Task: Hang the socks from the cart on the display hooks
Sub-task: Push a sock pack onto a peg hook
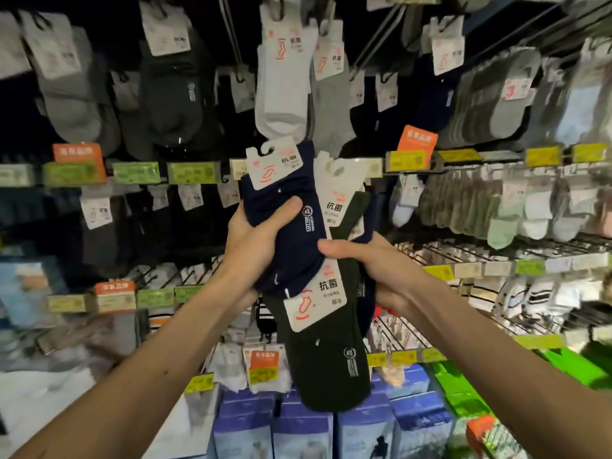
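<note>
Racking [139, 172] for socks fills the whole view, tier above tier, each rail edged with yellow and green price labels [407, 160]. Blue boxes [301, 432] stand in a row along the bottom, with bright green boxes [463, 385] to their right. Hanging socks cover the upper tiers: a white pair [284, 77] and a grey pair [331, 104] hang side by side at top centre, dark grey ones to the left, pale low-cut ones to the right. Long wire hooks [430, 251] jut out bare at mid right.

Two bare forearms reach up from the lower corners and meet in the middle, in front of the racking. The left hand [255, 240] grips a navy pair [265, 200], thumb curled across its front and fingers behind it; the pair stands upright with its white card header [275, 167] on top, just below the hanging white pair. The right hand [371, 263] clasps a dark green pair [331, 359] that hangs downward, thumb pressed across the front at the point where the two pairs overlap. A second white card [337, 180] rises behind the navy pair, and a third card [314, 303] lies on the green one. How many further pairs sit in the bundle cannot be told. Small orange tags [417, 140] stick up from several rails
</note>
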